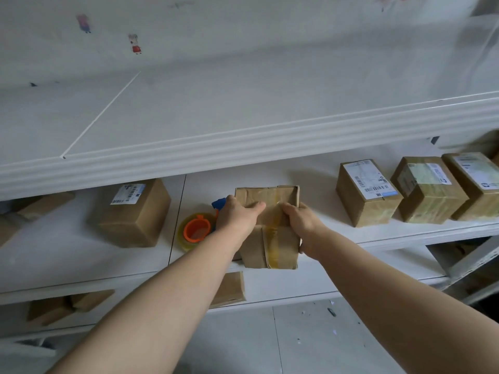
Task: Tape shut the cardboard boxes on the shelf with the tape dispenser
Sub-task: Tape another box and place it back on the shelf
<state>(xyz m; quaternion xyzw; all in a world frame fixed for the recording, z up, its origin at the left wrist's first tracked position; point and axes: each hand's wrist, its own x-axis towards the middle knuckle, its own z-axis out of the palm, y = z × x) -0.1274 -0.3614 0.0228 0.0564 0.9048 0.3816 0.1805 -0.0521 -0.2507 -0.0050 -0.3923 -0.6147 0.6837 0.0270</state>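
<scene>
The cardboard box (253, 247) you're working on sits at the front edge of the shelf (310, 171), with a yellowish tape strip (275, 238) running over its top and down its front. Your left hand (237, 214) clasps the top left corner, thumb across the top. Your right hand (299, 221) grips the top right edge, fingers curled over it. The tape dispenser (195, 230) lies just left of the box, beside your left hand. One labelled box (132, 211) stands further left, and three more labelled boxes (429, 188) stand to the right.

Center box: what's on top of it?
On the center box, the left hand holds the left edge, the right hand the right edge. A yellowish tape strip runs between them, down the front. Hands hide what's beneath.
</scene>
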